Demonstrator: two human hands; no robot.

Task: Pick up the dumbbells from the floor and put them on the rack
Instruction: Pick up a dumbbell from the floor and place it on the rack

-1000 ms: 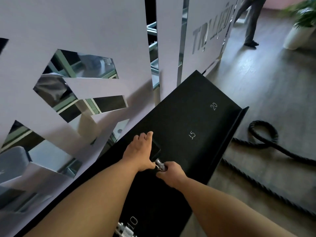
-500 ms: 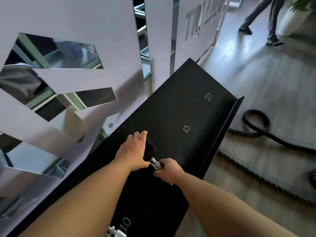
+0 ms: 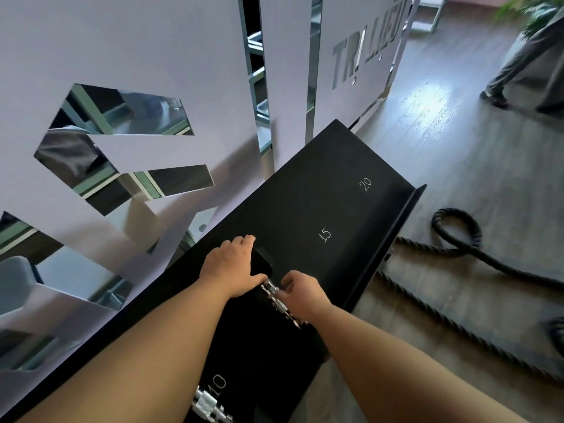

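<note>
A black dumbbell [image 3: 265, 261] with a chrome handle lies on the sloped black rack shelf [image 3: 341, 190], just below the painted mark 15. My left hand [image 3: 232, 268] lies over its far black head. My right hand [image 3: 302, 293] rests on the near end, its fingers loosened off the chrome handle, which now shows between both hands. A second dumbbell's chrome handle [image 3: 207, 404] shows at the bottom edge beside the mark 10. The shelf spots at 15 and 20 carry nothing.
A white cut-out wall panel [image 3: 137, 56] with mirror gaps stands directly behind the rack. Thick black battle rope [image 3: 457, 239] loops on the wooden floor to the right. Another person's legs [image 3: 518, 71] and a potted plant [image 3: 537, 10] are at the far upper right.
My right hand has slid back off the chrome handle, uncovering more of it. My left hand stays on the far head. The other person has walked rightwards.
</note>
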